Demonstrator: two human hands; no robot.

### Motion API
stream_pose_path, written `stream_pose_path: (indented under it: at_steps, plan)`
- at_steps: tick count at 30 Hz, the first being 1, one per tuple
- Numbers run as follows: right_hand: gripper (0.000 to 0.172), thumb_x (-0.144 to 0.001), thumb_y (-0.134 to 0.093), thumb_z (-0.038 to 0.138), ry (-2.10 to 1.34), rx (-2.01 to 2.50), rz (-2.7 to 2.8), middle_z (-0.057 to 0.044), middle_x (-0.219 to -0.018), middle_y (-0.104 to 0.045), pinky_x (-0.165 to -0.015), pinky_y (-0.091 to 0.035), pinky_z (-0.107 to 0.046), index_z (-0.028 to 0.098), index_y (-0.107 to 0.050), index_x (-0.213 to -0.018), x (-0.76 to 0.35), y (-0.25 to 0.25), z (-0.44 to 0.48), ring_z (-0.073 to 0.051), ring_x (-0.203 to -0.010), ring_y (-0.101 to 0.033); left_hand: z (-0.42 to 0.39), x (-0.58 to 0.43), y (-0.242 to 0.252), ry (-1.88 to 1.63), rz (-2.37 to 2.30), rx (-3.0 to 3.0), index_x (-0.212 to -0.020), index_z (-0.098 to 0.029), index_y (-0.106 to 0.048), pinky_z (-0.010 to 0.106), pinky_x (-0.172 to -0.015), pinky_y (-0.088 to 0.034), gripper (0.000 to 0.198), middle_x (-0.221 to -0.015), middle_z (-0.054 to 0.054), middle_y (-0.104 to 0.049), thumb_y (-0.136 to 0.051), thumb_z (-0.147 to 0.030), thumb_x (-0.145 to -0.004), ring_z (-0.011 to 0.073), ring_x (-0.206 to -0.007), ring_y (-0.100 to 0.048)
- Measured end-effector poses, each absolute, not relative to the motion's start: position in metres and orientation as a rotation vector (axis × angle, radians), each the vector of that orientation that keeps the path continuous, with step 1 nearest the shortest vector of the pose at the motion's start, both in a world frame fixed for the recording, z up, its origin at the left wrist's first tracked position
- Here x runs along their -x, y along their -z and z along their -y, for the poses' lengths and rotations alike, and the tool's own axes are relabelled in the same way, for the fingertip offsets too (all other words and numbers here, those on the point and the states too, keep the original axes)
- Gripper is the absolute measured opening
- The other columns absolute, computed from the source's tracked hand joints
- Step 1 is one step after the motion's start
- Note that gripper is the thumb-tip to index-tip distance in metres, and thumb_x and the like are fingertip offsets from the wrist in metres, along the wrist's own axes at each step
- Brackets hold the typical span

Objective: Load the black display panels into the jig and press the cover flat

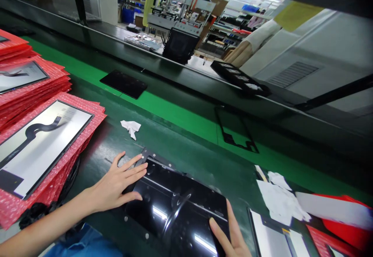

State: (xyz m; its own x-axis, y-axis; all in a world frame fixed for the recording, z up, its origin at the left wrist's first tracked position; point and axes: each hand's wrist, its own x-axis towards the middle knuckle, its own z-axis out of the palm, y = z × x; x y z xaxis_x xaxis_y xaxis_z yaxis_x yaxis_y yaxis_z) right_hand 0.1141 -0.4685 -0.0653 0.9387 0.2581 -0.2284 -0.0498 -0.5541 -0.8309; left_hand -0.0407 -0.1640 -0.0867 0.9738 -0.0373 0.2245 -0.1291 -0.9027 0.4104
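A glossy black screen panel [186, 195] lies in front of me, its surface reflecting ceiling lights. It rests in a dark flat frame with small round studs [145, 152] at its corner. My left hand [119, 185] is spread with fingers stretched over the panel's left end, fingertips touching its edge and the frame corner. At the right end, my right hand [230, 237] grips the panel's edge, thumb on top and fingers along the side. The lower part of the panel runs out of view. A crumpled white wipe [131, 127] lies just beyond my left hand.
Stacks of red bubble-wrap sleeves [84, 132] topped with display panels [46, 140] rise on the left. A green belt [175, 111] carries a black panel [124, 83] and a thin black frame [236, 131]. White wipes [279, 198] and another display [276, 233] lie right.
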Motion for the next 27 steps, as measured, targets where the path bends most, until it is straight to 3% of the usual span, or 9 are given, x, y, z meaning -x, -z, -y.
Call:
stream_pose_path:
  at_steps: [4, 9, 14, 18, 23, 27]
  plan:
    - [0.086, -0.083, -0.06, 0.063, -0.444, 2.112, 0.052, 0.005, -0.161, -0.025, -0.119, -0.018, -0.053, 0.034, -0.025, -0.156, -0.117, 0.07, 0.47, -0.033, -0.148, -0.02, 0.165, 0.044, 0.089, -0.305, -0.065, -2.6, -0.154, -0.026, -0.027, 0.059, -0.119, -0.023, 0.055, -0.161, 0.012, -0.026, -0.043, -0.03, -0.102, 0.0277, -0.153, -0.008]
    - [0.086, -0.08, -0.062, 0.063, -0.419, 2.117, -0.061, 0.005, -0.161, -0.027, -0.113, -0.033, -0.055, 0.039, -0.026, -0.154, -0.11, 0.074, 0.47, -0.036, -0.145, -0.028, 0.163, 0.046, 0.089, -0.203, -0.01, -2.533, -0.157, -0.024, -0.015, 0.055, -0.122, -0.02, 0.057, -0.162, 0.012, -0.025, -0.033, -0.022, -0.104, 0.0228, -0.153, -0.006]
    - [0.083, -0.083, -0.059, 0.059, -0.304, 2.179, 0.097, 0.009, -0.158, -0.032, -0.11, -0.043, -0.049, 0.038, -0.024, -0.155, -0.105, 0.081, 0.475, -0.033, -0.143, -0.033, 0.16, 0.047, 0.086, -0.138, 0.087, -2.608, -0.156, -0.024, -0.022, 0.06, -0.121, -0.016, 0.056, -0.165, 0.014, -0.011, -0.037, -0.021, -0.102, 0.0281, -0.152, 0.002]
    - [0.086, -0.08, -0.063, 0.057, -0.223, 2.164, 0.163, 0.011, -0.154, -0.04, -0.108, -0.046, -0.044, 0.039, -0.026, -0.155, -0.1, 0.081, 0.473, -0.032, -0.14, -0.04, 0.159, 0.047, 0.081, -0.102, 0.159, -2.647, -0.155, -0.028, -0.025, 0.066, -0.119, -0.016, 0.063, -0.165, 0.014, 0.0, -0.052, -0.028, -0.098, 0.034, -0.151, 0.008]
    - [0.083, -0.086, -0.06, 0.054, -0.326, 2.081, 0.123, 0.002, -0.15, -0.046, -0.107, -0.046, -0.041, 0.029, -0.024, -0.156, -0.092, 0.066, 0.46, -0.03, -0.134, -0.047, 0.158, 0.046, 0.074, -0.068, 0.194, -2.781, -0.154, -0.026, -0.027, 0.069, -0.117, -0.01, 0.073, -0.164, 0.018, -0.009, -0.064, -0.037, -0.091, 0.0368, -0.151, 0.006]
    - [0.074, -0.084, -0.063, 0.057, -0.183, 2.252, 0.314, -0.008, -0.13, -0.055, -0.104, -0.044, -0.044, 0.023, -0.044, -0.147, -0.106, 0.066, 0.471, -0.031, -0.122, -0.051, 0.167, 0.046, 0.073, -0.109, 0.156, -2.942, -0.15, -0.021, -0.033, 0.072, -0.114, -0.012, 0.076, -0.16, 0.025, -0.02, -0.071, -0.035, -0.086, 0.0392, -0.151, -0.002]
